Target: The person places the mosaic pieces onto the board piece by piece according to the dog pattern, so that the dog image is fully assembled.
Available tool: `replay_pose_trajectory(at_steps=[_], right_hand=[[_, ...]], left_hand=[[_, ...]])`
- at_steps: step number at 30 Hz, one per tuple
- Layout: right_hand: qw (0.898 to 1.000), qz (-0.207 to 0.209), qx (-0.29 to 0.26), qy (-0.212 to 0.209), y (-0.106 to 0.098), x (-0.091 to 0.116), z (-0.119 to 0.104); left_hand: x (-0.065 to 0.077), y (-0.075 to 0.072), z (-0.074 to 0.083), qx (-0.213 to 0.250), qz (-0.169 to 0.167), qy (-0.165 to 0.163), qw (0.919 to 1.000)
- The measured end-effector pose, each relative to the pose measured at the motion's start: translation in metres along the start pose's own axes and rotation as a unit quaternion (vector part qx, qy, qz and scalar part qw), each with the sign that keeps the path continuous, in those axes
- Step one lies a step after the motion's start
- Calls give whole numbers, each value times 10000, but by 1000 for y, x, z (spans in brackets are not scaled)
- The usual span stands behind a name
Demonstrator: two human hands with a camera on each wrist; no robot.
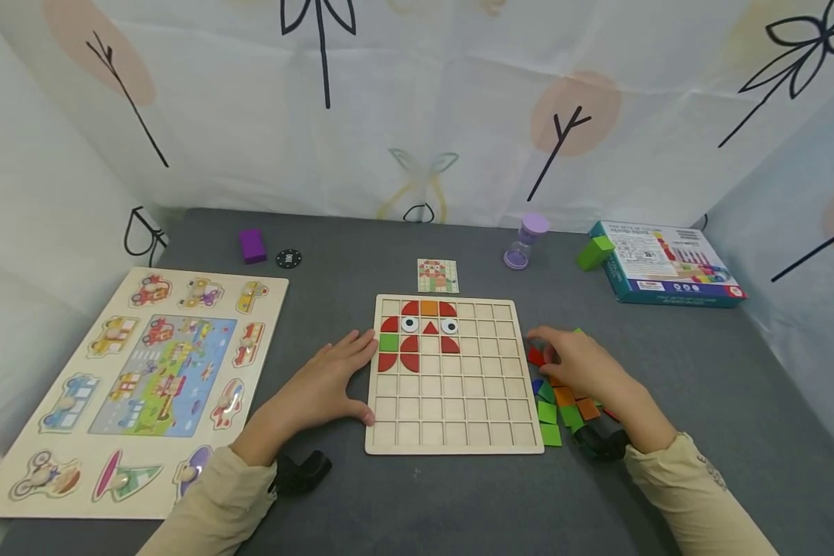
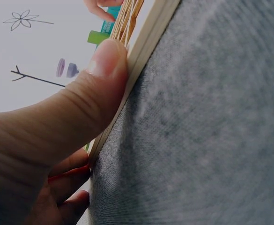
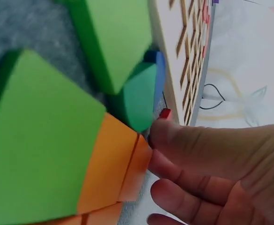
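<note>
A wooden grid board (image 1: 486,409) lies flat in front of me, its upper left cells holding red quarter-round and triangular tiles, an orange tile, a green tile and two eye tiles (image 1: 409,324). My left hand (image 1: 327,378) is spread along the board's left edge, thumb (image 2: 104,79) and fingertips touching the side. To the right of the board, my right hand (image 1: 580,359) reaches into a heap of green, orange and blue tiles (image 1: 566,409). Its thumb and fingers pinch a small red tile (image 3: 165,113), mostly hidden by the thumb in the right wrist view.
A pattern card (image 1: 437,276) lies behind the board. Farther back are a purple block (image 1: 252,245), a black round chip (image 1: 288,259), a sand timer (image 1: 521,249), a green block (image 1: 594,252) and a game box (image 1: 674,262). A wooden vehicle puzzle (image 1: 264,324) occupies the left side.
</note>
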State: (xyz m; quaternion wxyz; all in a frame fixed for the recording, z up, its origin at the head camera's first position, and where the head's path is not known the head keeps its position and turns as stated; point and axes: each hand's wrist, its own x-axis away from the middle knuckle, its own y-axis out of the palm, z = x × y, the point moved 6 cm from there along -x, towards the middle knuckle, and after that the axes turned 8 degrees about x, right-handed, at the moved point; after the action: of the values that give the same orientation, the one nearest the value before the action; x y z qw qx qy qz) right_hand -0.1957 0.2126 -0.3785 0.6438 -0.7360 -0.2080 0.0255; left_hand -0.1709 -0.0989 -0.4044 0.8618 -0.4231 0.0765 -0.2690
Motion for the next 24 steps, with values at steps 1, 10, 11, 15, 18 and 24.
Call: replay_pose_trajectory(at_steps=[1,10,11,15,18,24], right_hand=[[10000,-15,-48,-47,0,0,0],[9984,167,539,-57,-1,0,1],[9976,256,637,-61,-2,1,1],[9945,677,784,-163,-7,3,-5],[9921,966,711,-365,-12,2,-21],[9837,1202,851,-1034,-14,-8,-74]], left_hand=[[0,0,0,3,1,-3,10000],[0,0,1,-5,-16,-42,10000],[0,0,1,-6,-20,-46,10000],[-1,0,1,-8,-25,-21,10000],[-1,0,2,-7,-8,13,10000],[0,0,0,-19,3,-11,10000]])
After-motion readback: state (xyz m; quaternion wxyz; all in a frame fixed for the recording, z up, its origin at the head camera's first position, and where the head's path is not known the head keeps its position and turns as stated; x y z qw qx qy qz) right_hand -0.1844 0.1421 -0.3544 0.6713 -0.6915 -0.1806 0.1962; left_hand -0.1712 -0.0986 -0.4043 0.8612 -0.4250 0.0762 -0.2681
